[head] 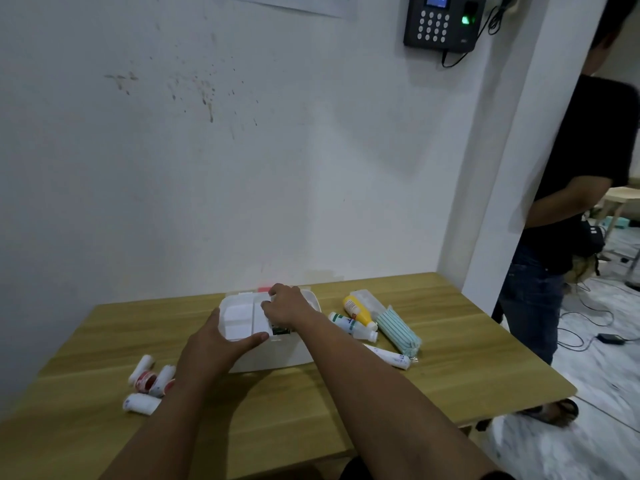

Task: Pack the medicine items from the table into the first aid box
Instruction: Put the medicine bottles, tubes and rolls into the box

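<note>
**Both hands on the first aid box at the back of the table**

The white first aid box (273,355) stands near the back edge of the wooden table (433,382), about midway along it and close to the wall. A white divided tray (242,318) sits in its top. The left hand (214,344) holds the tray's left and front side, thumb stretched along the front rim and fingers wrapped round the far left edge. The right hand (287,304) reaches over the tray's right part with its fingers curled down; what they pinch, if anything, cannot be told. A small dark green item (280,330) shows just under this hand, at the tray's front right.

Medicine items lie on both sides of the box. Toward the left front of the table is a cluster of white bandage rolls (140,403) with a red-and-white tape roll (145,381) among them. Toward the right edge lie a yellow bottle (358,310), a white bottle with a green label (351,326), a striped teal-and-white packet (398,330) and a white tube (389,356), close together, the two bottles touching.

Past the right edge a person in a black shirt and jeans (568,209) stands on the floor. A black keypad device (443,20) hangs on the wall.
</note>
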The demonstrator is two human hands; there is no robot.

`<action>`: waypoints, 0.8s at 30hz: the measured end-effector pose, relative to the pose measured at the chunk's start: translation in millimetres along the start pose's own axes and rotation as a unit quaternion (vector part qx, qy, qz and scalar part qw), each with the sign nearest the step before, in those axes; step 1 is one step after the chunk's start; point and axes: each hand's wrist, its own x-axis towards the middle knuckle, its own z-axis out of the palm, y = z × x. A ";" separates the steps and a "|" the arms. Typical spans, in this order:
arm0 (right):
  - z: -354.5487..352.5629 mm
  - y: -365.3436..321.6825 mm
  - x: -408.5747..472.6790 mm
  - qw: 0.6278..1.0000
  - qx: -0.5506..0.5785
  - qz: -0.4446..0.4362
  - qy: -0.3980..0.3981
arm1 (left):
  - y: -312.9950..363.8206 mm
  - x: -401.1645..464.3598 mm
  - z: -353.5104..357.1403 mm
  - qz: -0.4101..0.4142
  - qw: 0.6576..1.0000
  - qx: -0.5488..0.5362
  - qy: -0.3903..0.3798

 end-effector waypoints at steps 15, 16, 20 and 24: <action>-130.2 62.4 8.1 0.982 -0.013 0.036 0.187 | -6.8 -3.4 5.8 0.024 1.000 0.004 0.013; -140.4 73.1 9.4 0.980 -0.022 0.051 0.192 | -3.4 -4.8 4.3 0.028 0.999 0.004 0.016; -167.2 121.2 14.7 0.970 -0.085 0.122 0.192 | 3.8 -8.9 2.8 0.045 0.999 0.001 0.030; -168.6 161.9 22.7 0.962 -0.143 0.180 0.146 | -0.1 -7.6 4.3 0.042 0.998 0.007 0.043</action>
